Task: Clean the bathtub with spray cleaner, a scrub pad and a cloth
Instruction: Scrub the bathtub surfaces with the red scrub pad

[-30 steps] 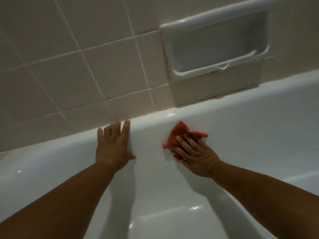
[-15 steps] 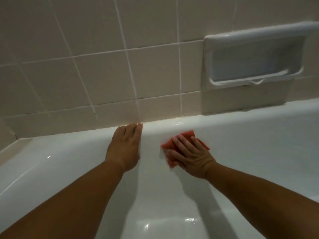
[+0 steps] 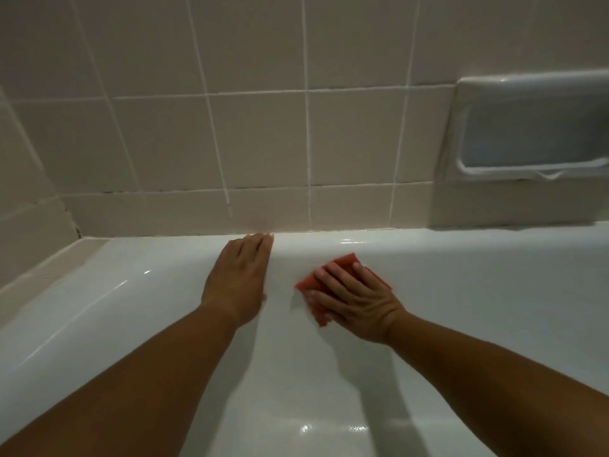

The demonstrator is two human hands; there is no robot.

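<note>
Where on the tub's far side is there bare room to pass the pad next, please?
Bare tub wall runs right of the right hand, below the soap dish, and left of the left hand toward the corner. Between the hands it is tight: a narrow strip beside the red pad.

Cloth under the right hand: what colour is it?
Red-orange, in the head view: the cloth lies under the right hand.

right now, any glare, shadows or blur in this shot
Head view: dim, warm light; small glare spots on the bathtub rim and floor; arm shadows fall below the left hand and right hand; red pad edges slightly soft; grout lines lean outward.
</note>
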